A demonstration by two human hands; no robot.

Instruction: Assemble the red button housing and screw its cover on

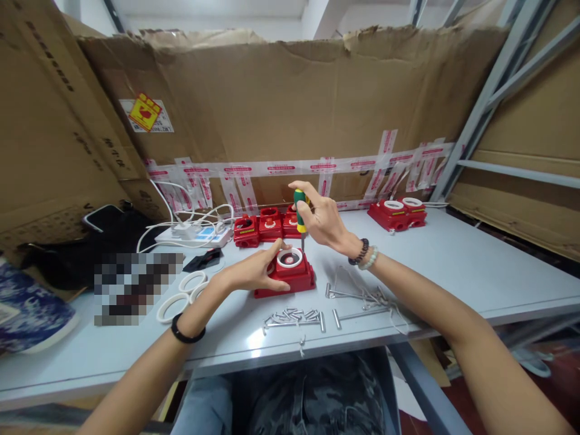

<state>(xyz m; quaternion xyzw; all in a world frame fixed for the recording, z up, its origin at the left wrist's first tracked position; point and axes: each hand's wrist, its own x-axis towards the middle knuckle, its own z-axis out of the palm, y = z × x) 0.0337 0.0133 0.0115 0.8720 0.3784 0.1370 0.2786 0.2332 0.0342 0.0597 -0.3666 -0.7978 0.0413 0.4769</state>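
My right hand (324, 220) is closed around the green and yellow handle of a screwdriver (299, 205), which stands nearly upright. The screwdriver's shaft points down at the edge of a red housing (294, 283), beside its white ring (290, 258). Whether the tip touches a screw is too small to tell. From the left, my left hand (260, 269) grips the housing, with its fingers over the top and the thumb along the front side. Part of the housing is hidden under that hand. Just in front of it lies a pile of screws (294, 315).
Metal T-shaped rods (362, 313) lie at the right front. White rings (172, 307) rest beside my left forearm. Behind are more red housings (270, 226) and a power strip (212, 235) with cables. Ringed red housings (399, 216) stand far right, before a cardboard wall (281, 103).
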